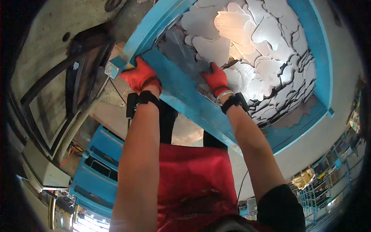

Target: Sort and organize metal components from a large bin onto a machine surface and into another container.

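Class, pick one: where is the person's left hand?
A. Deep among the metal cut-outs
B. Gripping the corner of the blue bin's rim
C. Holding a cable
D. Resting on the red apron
B: the red-gloved left hand clasps the corner of the blue bin.

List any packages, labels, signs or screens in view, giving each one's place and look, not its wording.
None can be made out as a package, label, sign or screen.
Closest: the small pale round tag on the dark machine frame at upper left; too small to tell what it is.
Blurred yellowish bundles sit on metal racks at lower right; whether they are packages is unclear.
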`<state>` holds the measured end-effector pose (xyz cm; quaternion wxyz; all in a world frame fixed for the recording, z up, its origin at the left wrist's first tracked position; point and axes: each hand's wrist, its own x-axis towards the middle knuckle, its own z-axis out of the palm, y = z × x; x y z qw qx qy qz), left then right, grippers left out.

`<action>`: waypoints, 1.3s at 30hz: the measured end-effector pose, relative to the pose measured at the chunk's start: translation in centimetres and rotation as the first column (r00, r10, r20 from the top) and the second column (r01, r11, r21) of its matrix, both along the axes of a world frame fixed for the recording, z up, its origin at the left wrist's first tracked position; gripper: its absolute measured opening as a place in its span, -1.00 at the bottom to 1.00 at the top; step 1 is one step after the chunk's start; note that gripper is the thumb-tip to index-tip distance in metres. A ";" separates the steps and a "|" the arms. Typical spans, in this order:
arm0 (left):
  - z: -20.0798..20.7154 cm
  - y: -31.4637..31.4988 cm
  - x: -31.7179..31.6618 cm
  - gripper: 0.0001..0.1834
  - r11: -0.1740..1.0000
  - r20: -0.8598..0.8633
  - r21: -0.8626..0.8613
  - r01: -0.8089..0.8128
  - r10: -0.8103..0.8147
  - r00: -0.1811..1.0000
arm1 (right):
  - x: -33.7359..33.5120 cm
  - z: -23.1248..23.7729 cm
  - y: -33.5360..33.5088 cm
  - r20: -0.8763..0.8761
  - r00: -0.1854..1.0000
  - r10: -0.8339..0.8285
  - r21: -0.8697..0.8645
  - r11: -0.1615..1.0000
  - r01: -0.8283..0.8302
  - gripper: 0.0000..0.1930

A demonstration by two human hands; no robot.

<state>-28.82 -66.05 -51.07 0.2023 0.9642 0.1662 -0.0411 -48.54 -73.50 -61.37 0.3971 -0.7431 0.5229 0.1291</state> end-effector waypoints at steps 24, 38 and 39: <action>-1.6 1.1 0.3 -0.31 1.000 0.103 0.003 -0.001 0.001 0.995 | -12.5 4.2 -4.2 0.219 0.968 0.125 -0.142 0.985 -0.095 -0.46; -1.4 1.1 0.6 -0.31 0.999 0.110 -0.013 0.030 -0.028 0.994 | -8.3 4.6 -8.8 -0.381 0.842 0.382 -0.040 0.903 -0.428 -0.24; -1.6 1.3 0.6 -0.31 0.999 0.141 -0.029 0.033 -0.028 0.990 | -9.1 4.3 -8.6 -0.351 0.824 0.445 0.091 0.892 -0.443 -0.25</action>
